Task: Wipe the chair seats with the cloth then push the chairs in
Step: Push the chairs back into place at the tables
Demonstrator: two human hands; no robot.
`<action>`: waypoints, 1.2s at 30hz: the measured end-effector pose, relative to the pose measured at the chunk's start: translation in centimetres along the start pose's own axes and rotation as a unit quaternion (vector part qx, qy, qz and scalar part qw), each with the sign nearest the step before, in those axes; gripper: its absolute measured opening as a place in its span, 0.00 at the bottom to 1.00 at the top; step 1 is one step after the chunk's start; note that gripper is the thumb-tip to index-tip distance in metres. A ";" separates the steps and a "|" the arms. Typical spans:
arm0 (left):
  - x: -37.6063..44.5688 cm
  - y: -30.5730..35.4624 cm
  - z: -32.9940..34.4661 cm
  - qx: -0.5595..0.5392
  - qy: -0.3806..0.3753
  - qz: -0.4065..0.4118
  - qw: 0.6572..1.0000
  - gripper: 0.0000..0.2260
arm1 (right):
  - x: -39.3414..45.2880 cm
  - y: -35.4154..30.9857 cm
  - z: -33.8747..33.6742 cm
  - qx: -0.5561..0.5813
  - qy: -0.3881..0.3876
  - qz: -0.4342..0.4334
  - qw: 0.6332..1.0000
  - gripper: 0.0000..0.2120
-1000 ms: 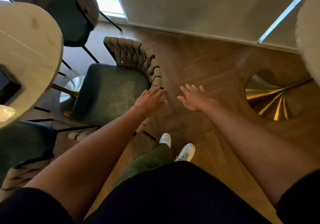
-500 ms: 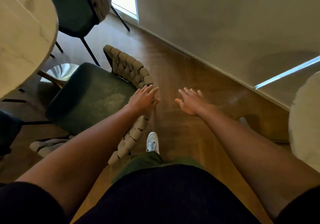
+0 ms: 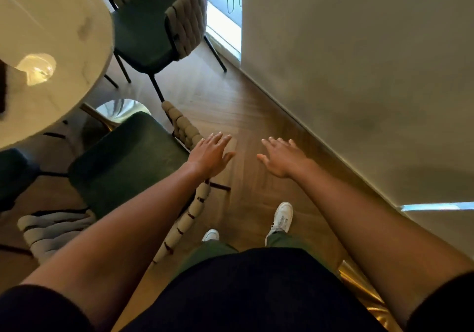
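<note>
A chair with a dark green seat [image 3: 128,162] and a woven beige backrest [image 3: 183,126] stands in front of me, partly under the round table. My left hand [image 3: 209,154] is over the top of that backrest with fingers straight; contact is unclear. My right hand [image 3: 282,158] hovers flat over the wooden floor, holding nothing. A second green chair [image 3: 146,31] stands farther back by the window. No cloth is in view.
The round marble table [image 3: 51,49] fills the upper left, its shiny base [image 3: 120,108] beside the near chair. Another chair's seat edge [image 3: 12,175] and backrest [image 3: 56,226] show at left. A grey wall [image 3: 359,75] runs along the right. My white shoes [image 3: 282,216] stand on the floor.
The view has swung right and nearer the table. The near chair now sits closer to the table. Both hands stay outstretched and flat.
</note>
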State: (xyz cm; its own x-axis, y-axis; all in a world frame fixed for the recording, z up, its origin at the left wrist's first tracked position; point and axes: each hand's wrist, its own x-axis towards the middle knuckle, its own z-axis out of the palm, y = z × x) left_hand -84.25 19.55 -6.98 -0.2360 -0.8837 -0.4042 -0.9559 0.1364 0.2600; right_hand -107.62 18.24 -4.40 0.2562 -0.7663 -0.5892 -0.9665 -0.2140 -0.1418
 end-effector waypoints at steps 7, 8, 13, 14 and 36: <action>3.4 5.0 -2.5 -0.029 0.021 -0.071 0.997 0.29 | 5.2 5.3 -6.9 -0.055 -0.005 -0.075 0.996 0.32; 3.9 5.4 -2.7 -0.027 0.020 -0.080 0.996 0.29 | 6.1 5.5 -7.7 -0.061 -0.007 -0.080 0.995 0.32; 7.9 5.4 -4.0 -0.051 0.020 -0.123 0.991 0.29 | 10.5 5.1 -10.7 -0.078 -0.023 -0.119 0.989 0.32; 9.0 5.1 -4.3 -0.055 0.023 -0.125 0.990 0.29 | 11.6 4.8 -11.2 -0.085 -0.025 -0.129 0.988 0.32; 29.9 -12.7 -17.9 -0.138 0.064 -0.234 0.960 0.29 | 38.7 -2.9 -30.9 -0.066 -0.027 -0.185 0.980 0.31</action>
State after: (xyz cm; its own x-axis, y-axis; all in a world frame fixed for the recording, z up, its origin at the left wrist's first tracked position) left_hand -76.03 -16.59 -6.70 0.2474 -0.8695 -0.4276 -0.8652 -0.3969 0.3065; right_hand -94.32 -29.47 -2.22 0.5835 -0.5888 -0.5593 -0.7963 -0.5499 -0.2519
